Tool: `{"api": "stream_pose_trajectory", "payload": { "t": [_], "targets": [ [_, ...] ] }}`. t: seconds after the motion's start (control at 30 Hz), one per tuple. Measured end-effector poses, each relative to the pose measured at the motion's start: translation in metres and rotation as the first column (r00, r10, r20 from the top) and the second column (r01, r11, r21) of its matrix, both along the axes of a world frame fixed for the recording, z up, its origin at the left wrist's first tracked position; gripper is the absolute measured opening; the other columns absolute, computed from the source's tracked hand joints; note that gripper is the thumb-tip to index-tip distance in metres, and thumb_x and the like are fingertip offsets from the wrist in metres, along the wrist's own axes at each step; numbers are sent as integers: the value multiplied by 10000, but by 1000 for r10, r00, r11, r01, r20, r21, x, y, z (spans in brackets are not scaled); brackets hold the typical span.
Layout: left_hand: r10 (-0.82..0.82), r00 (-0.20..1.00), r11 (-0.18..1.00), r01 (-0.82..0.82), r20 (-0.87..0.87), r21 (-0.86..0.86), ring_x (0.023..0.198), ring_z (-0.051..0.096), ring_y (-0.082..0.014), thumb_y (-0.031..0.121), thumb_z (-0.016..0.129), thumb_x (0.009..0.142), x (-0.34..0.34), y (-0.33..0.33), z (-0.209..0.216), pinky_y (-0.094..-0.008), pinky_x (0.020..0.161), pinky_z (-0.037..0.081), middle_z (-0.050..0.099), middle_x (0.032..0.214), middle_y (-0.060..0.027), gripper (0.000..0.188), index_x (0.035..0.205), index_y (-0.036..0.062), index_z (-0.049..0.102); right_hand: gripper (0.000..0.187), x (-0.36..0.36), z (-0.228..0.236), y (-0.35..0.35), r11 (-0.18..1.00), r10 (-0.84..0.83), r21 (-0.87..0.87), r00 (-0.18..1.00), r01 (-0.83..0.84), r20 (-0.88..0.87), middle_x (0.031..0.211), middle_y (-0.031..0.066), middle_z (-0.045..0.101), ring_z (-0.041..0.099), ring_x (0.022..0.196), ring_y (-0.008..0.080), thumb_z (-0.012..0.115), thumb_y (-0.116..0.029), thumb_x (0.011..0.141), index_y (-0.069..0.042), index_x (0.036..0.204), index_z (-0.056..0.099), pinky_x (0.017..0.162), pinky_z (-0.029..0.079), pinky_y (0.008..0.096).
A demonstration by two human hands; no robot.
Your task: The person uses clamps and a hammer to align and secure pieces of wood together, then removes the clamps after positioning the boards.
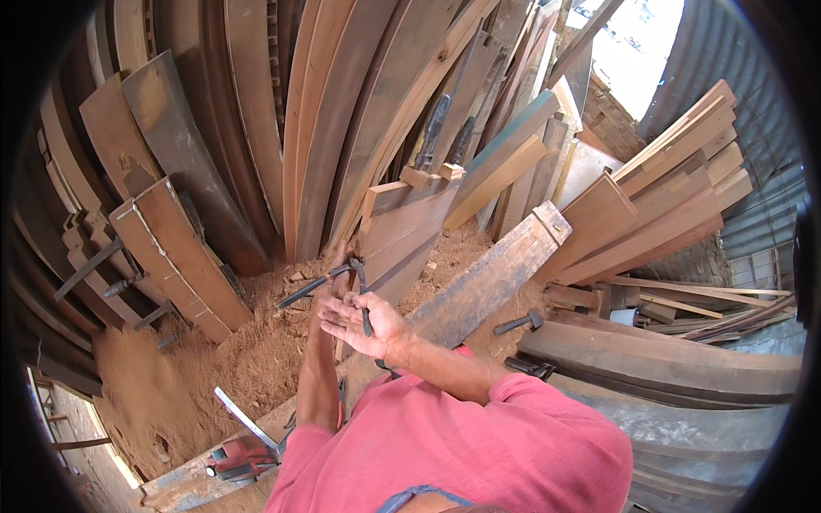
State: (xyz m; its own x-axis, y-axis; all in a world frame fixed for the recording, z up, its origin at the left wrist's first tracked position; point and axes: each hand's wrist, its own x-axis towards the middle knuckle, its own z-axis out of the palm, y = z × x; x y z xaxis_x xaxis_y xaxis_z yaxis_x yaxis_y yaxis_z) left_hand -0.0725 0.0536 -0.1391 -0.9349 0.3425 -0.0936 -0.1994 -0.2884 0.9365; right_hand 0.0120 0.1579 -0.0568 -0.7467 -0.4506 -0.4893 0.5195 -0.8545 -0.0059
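In front of me an upright wooden panel (402,227) stands among the sawdust, its left edge beside my hands. A pair of dark metal pincers (361,278) has its jaws close to that edge and its handles spread apart. My right hand (363,323) is palm up, with one handle held at the thumb and the other fingers loosely stretched out to the left. Behind the second handle, my left hand (329,295) reaches up along the panel's edge. The pincers partly cover its fingers, so their grip cannot be made out.
Tall boards (321,128) lean in a row behind the panel. Bar clamps (434,132) with wood blocks grip its top. A worn plank (487,274) slants to the right, near a hammer (519,323). A red power tool (242,457) lies lower left. A clamped board (180,261) stands left.
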Motion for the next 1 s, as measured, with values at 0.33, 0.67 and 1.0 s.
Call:
{"api": "stream_pose_trajectory", "payload": {
  "t": [0.33, 0.67, 1.0],
  "targets": [
    [7, 999, 999, -8, -32, -38, 1216, 558, -115, 111, 510, 1034, 0, -3, -1, -266, 1022, 451, 577, 1398, -64, 514, 1541, 111, 429, 251, 0, 6, 8, 991, 24, -131, 992, -40, -120, 1291, 199, 617, 574, 1210, 356, 603, -38, 829, 25, 1059, 679, 1154, 414, 511],
    [23, 982, 996, -38, -186, -80, 1227, 556, -126, 128, 517, 1034, 17, -21, -5, -276, 1032, 447, 584, 1395, -63, 521, 1547, 119, 424, 300, 13, -10, 13, 982, 168, -57, 968, -181, -184, 1348, 151, 610, 546, 1269, 359, 646, -112, 787, -127, 1078, 716, 1159, 348, 529],
    [-5, 999, 991, -2, -51, -134, 1252, 553, -157, 123, 579, 1023, 8, -15, -16, -295, 1073, 426, 598, 1376, -119, 624, 1595, 166, 334, 446, 6, -4, 2, 976, 166, -89, 949, -197, -269, 1320, 107, 609, 546, 1235, 301, 604, -109, 824, -110, 1267, 654, 1151, 370, 487]
  ]
}}
